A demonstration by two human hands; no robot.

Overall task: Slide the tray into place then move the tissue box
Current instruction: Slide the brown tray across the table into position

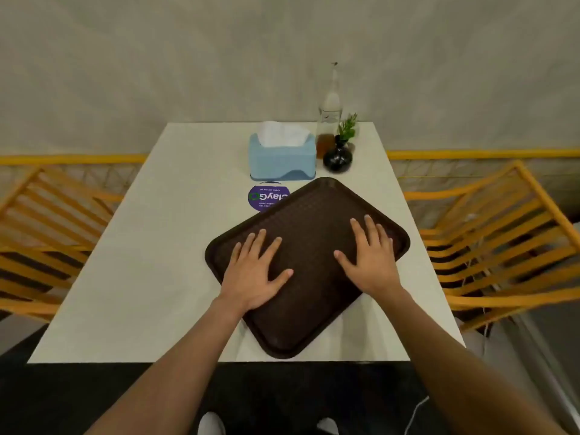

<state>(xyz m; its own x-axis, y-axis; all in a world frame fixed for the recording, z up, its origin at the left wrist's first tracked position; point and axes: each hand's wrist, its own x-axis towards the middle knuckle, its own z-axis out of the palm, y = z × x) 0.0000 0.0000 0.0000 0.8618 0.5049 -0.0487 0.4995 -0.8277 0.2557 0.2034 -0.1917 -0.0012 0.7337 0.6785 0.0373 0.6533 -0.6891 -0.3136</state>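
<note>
tray (309, 246): lying skewed on white bench (150, 262), under both palms
left hand (255, 273): pressing flat, fingers spread
right hand (372, 259): pressing flat, fingers spread
tissue box (282, 158): sitting beyond tray, untouched

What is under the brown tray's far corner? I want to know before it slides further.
The tray overlaps a round purple sticker on the table; its left part shows, the rest is covered. Both hands lie flat on top.

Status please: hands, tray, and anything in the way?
Both hands, left and right, flat on tray. Tray skewed, covers part of sticker. Tissue box and vase just beyond.
</note>
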